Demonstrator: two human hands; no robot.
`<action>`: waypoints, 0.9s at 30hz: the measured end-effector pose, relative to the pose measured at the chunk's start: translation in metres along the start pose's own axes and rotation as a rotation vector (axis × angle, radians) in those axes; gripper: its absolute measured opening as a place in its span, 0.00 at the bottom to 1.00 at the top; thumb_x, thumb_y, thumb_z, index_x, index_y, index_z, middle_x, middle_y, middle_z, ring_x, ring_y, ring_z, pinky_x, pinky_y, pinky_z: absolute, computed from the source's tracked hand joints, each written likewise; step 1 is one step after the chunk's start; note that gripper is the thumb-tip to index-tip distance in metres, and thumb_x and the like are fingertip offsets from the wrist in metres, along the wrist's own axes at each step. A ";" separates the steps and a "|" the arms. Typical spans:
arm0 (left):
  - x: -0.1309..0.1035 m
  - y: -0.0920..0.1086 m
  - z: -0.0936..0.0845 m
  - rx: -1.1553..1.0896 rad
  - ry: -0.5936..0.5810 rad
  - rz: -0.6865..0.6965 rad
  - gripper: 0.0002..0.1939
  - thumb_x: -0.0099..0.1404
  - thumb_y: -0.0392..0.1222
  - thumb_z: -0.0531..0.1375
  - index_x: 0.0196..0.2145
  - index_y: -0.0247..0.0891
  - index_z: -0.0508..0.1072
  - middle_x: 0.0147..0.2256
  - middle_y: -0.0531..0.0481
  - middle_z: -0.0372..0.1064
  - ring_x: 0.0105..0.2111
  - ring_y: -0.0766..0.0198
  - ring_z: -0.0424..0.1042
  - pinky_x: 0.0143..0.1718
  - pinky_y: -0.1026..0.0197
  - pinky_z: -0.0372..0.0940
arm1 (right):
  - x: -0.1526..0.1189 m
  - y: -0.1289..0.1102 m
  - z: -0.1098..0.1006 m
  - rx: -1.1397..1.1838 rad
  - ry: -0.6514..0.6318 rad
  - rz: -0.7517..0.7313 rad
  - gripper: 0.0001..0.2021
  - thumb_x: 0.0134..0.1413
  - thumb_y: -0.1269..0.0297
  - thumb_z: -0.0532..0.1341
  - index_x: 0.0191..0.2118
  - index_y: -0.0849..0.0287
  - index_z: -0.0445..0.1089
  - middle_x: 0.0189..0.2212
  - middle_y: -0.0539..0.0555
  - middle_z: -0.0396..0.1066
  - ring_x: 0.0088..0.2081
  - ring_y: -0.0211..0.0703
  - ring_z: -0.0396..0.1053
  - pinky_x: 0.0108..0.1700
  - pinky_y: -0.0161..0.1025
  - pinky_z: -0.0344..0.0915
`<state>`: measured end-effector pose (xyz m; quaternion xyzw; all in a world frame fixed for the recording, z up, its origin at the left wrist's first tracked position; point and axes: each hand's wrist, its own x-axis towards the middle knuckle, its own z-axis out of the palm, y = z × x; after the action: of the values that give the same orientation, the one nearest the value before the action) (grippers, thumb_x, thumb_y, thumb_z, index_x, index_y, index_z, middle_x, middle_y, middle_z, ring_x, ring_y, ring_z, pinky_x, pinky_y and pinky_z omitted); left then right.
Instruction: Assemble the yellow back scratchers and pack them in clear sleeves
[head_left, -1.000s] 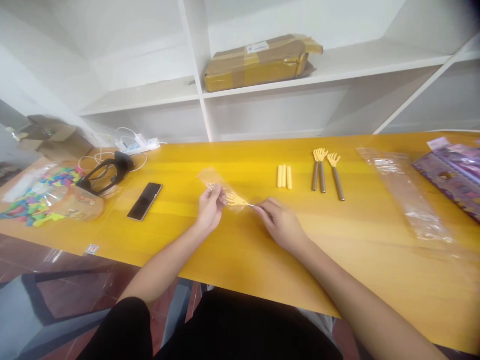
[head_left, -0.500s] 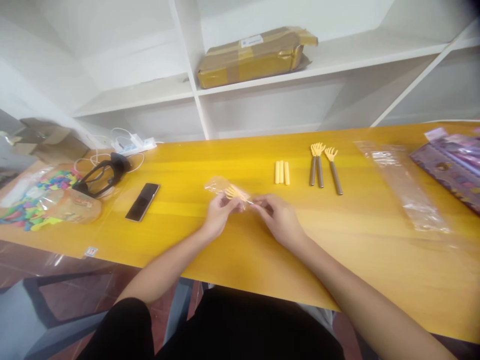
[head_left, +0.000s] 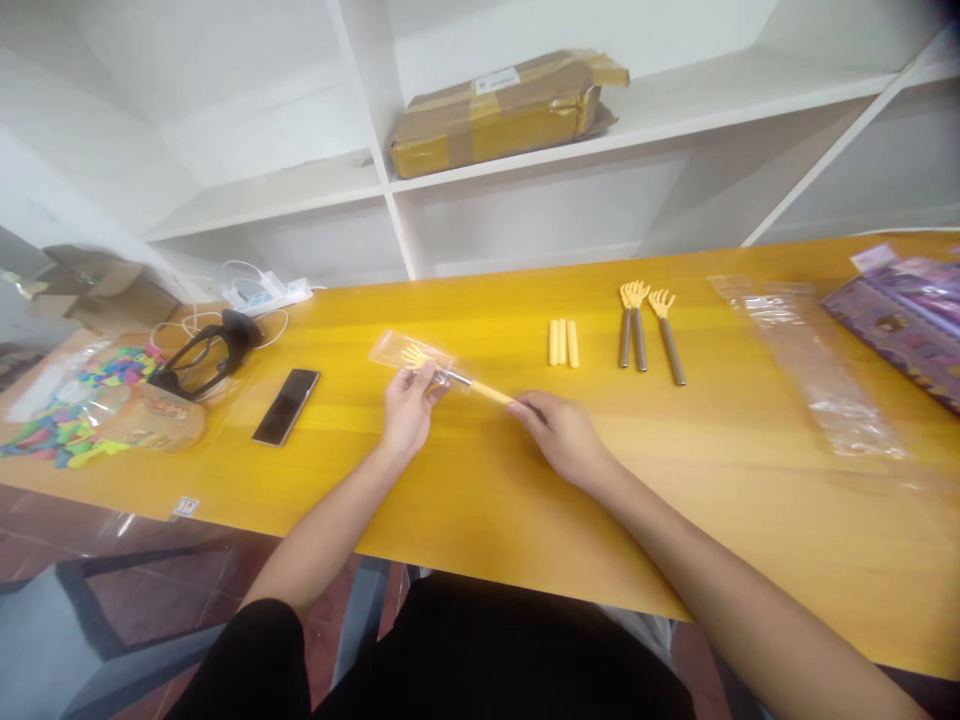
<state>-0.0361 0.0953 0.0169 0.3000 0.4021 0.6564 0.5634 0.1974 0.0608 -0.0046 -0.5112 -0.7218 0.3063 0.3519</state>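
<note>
With its hand-shaped yellow head inside a clear plastic sleeve, the long-handled tool lies slantwise between the two hands, above the near half of the yellow table. The left hand pinches sleeve and tool together between thumb and fingers, just behind the head; the right hand pinches the far end of the pale yellow grip, with the metal shaft showing between. The step in hand looks like working tool and sleeve along each other, though which way cannot be told from this view. The next move seems to call for a light left pinch on the film and a straight, steady right hand, so that the splayed tips do not snag or tear it. Well to the right of the tool lie three loose yellow sticks, then three grey-handled pieces with similar heads, and beyond them clear plastic packaging.
</note>
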 end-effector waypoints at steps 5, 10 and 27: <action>-0.028 -0.030 0.005 0.138 -0.129 -0.169 0.22 0.52 0.52 0.79 0.32 0.34 0.77 0.32 0.48 0.78 0.33 0.64 0.78 0.41 0.58 0.74 | -0.002 -0.004 0.003 0.000 0.026 -0.114 0.20 0.76 0.49 0.54 0.42 0.55 0.78 0.37 0.56 0.81 0.38 0.50 0.77 0.43 0.44 0.69; -0.038 -0.038 0.007 0.158 -0.220 -0.259 0.23 0.55 0.53 0.78 0.35 0.33 0.77 0.34 0.46 0.78 0.35 0.61 0.78 0.43 0.55 0.74 | -0.003 -0.008 0.001 -0.008 0.012 -0.149 0.19 0.75 0.49 0.55 0.44 0.54 0.80 0.36 0.56 0.80 0.36 0.49 0.76 0.42 0.44 0.69; 0.000 -0.009 -0.004 -0.058 -0.001 -0.067 0.19 0.56 0.46 0.78 0.38 0.38 0.75 0.36 0.54 0.75 0.34 0.68 0.75 0.36 0.63 0.72 | -0.002 -0.017 -0.010 0.229 -0.143 -0.051 0.20 0.74 0.49 0.54 0.36 0.56 0.73 0.28 0.50 0.73 0.26 0.38 0.68 0.32 0.37 0.65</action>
<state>-0.0348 0.0950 0.0074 0.2701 0.3926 0.6483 0.5938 0.1968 0.0547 0.0140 -0.4262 -0.7181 0.4134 0.3631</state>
